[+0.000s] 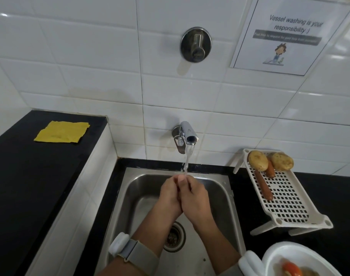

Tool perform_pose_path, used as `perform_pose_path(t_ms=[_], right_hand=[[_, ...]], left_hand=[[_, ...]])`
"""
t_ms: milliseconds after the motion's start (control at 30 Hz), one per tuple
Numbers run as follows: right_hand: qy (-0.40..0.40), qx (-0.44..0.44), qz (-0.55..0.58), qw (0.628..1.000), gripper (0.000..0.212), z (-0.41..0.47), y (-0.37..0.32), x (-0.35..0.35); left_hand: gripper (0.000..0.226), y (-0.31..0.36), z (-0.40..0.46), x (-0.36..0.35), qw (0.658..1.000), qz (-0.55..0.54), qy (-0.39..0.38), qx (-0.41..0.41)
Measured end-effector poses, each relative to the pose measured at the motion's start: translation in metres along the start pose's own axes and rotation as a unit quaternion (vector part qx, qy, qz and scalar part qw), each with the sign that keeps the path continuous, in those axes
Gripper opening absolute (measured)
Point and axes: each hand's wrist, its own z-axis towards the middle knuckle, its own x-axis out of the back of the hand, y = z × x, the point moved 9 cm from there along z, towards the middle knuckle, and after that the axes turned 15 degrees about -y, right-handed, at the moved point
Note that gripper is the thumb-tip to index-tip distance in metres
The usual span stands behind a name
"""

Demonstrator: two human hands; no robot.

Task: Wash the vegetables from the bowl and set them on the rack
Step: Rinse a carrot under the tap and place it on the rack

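i see both hands pressed together over the steel sink [222,188], right under the stream of water [186,166] that runs from the wall tap [188,134]. my left hand [170,193] and my right hand [196,200] meet palm against palm, and the fingers [192,183] curl inward round something small at their tips; a pale bit shows between them, but i cannot tell what it is (the hands hide nearly all of it). the water lands on the fingertips. a grey band [138,253] with a white block sits on my left wrist, and a second white block [250,262] shows at my right wrist.

on the black table [329,196] to the right of the sink stands the white perforated rack [285,202], tilted. at its far end lie two potatoes [258,160], side by side, with a short carrot [269,169] wedged between them, and a longer carrot [263,185] lies along the rack's left edge, touching the left potato. the white bowl [279,253] is at the lower right corner, near my right wrist, with a red tomato [292,268] and something pale beside it inside.

a yellow cloth [61,132] lies flat on the raised black ledge to the left. a printed notice [289,34] hangs on the white tiles above, and a round metal valve [196,44] is set in the wall over the tap.
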Motion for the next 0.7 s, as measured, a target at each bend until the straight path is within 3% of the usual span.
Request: perform_pose_path(t_ms=[167,267,433,533,600,700], right_hand=[[-0.077,-0.006,0.113,0.991,0.033,0.008,0.012,-0.015],[-0.101,0.013,0.116,0.988,0.035,0.008,0.012,-0.017],[0.032,0.008,0.082,0.996,0.021,0.005,0.014,0.006],[0.077,-0.028,0.06,0.995,0.032,0.004,0.018,0.014],[0.054,-0.033,0.038,0.997,0.031,0.006,0.019,0.011],[-0.049,0.015,0.051,0.997,0.025,0.007,0.011,-0.003]], left_hand=[[0.023,0.005,-0.004,0.008,0.995,-0.063,0.065,0.029],[0.028,0.006,-0.001,0.009,0.993,-0.076,0.081,0.03],[0.025,-0.003,0.002,0.0,0.993,-0.073,0.073,0.049],[0.023,-0.009,0.0,-0.004,0.995,-0.059,0.067,0.046],[0.023,-0.007,-0.001,-0.002,0.994,-0.058,0.077,0.045],[0.032,-0.001,-0.002,0.005,0.992,-0.068,0.093,0.046]])
